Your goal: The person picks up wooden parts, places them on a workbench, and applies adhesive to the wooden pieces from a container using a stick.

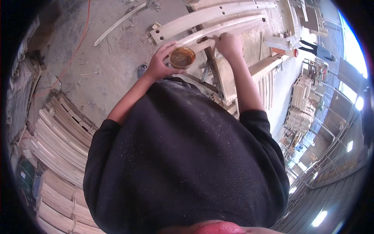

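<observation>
My left hand is curled around the side of a small round bowl. Brown, paste-like matter coats the bowl's inside, and its open top faces me. Just right of it, my right hand is closed, with the fingers pointing left at a long, pale curved wooden piece. A dark elongated slot shows in that piece by the fingertips. Something thin and brownish sticks out between the fingers and the slot; it is too small to name.
A wider curved board with round holes lies beyond. Wooden frame parts stand below my right forearm. Stacked curved slats fill the left side. An orange cord crosses the dusty floor. Another person stands far right.
</observation>
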Action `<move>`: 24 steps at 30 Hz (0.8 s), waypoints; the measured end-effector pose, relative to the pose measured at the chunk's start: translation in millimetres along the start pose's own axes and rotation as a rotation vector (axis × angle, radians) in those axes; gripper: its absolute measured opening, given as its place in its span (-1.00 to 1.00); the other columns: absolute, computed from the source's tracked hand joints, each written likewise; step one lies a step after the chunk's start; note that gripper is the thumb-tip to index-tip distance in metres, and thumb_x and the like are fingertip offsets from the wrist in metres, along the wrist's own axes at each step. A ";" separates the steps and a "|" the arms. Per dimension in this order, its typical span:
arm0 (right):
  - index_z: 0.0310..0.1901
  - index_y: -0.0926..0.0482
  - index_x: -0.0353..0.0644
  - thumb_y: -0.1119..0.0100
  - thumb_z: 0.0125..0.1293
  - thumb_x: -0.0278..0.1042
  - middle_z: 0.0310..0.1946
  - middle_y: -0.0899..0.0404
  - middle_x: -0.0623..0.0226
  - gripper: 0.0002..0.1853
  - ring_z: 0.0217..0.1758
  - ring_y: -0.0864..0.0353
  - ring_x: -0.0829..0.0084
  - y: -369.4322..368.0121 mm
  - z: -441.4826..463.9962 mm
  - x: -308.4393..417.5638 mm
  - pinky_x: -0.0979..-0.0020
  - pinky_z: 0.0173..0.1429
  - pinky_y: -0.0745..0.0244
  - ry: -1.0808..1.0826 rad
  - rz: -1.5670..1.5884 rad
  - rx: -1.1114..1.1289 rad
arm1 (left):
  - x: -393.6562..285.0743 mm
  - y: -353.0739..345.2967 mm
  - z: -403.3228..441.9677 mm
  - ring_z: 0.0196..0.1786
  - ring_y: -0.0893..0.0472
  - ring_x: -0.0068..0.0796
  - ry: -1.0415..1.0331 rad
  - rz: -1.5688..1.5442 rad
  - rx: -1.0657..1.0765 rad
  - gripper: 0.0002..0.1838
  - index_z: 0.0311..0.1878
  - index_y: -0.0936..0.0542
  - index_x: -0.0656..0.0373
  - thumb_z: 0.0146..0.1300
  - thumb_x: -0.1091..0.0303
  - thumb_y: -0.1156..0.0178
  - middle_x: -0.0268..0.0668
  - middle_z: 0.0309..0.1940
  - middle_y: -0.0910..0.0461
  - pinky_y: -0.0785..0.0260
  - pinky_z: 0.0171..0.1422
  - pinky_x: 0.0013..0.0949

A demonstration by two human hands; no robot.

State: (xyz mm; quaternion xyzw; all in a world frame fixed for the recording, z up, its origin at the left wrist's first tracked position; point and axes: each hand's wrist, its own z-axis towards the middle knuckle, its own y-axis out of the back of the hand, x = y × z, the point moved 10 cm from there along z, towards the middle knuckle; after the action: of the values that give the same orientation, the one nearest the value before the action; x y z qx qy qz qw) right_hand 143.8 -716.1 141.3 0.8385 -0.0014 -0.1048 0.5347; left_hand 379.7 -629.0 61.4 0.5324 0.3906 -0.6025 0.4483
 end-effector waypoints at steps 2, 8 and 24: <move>-0.29 -0.74 -0.26 -0.15 0.36 0.01 -0.28 -0.71 -0.06 -0.56 -0.15 -0.72 -0.07 -1.7 1.8 8.4 0.06 0.00 -0.62 0.093 0.066 -0.058 | -3.3 4.2 3.5 0.40 -0.46 -0.19 0.000 0.037 -0.008 -0.03 0.24 -0.57 0.29 -0.31 0.07 -0.73 -0.08 0.35 -0.45 -0.35 0.46 -0.19; -0.40 -0.76 -0.23 -0.15 0.39 0.16 -0.45 -0.69 -0.02 -0.46 -0.36 -0.72 0.01 -28.5 -9.6 -23.9 0.11 -0.16 -0.56 0.095 0.397 -0.044 | -11.1 2.4 1.3 0.42 -0.45 -0.12 -0.048 0.132 0.048 -0.05 0.24 -0.58 0.24 -0.31 0.07 -0.72 -0.03 0.37 -0.45 -0.28 0.52 -0.16; -0.41 -0.47 -0.17 -0.05 0.56 -0.10 -0.72 -0.02 0.65 -0.61 -0.71 0.02 0.65 -99.9 -82.5 -52.4 0.53 -0.62 0.08 -0.039 2.658 0.577 | -92.3 -36.4 41.7 0.19 -0.62 -0.12 -0.069 0.472 0.106 -0.10 0.23 -0.56 0.16 -0.27 0.12 -0.70 -0.11 0.13 -0.63 -0.44 0.34 -0.15</move>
State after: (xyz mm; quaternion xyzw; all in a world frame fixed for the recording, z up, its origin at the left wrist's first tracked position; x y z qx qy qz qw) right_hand 96.1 -593.4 94.3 0.2835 -0.8307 0.4775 0.0382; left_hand 335.6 -646.4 158.1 0.6109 0.2079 -0.5184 0.5612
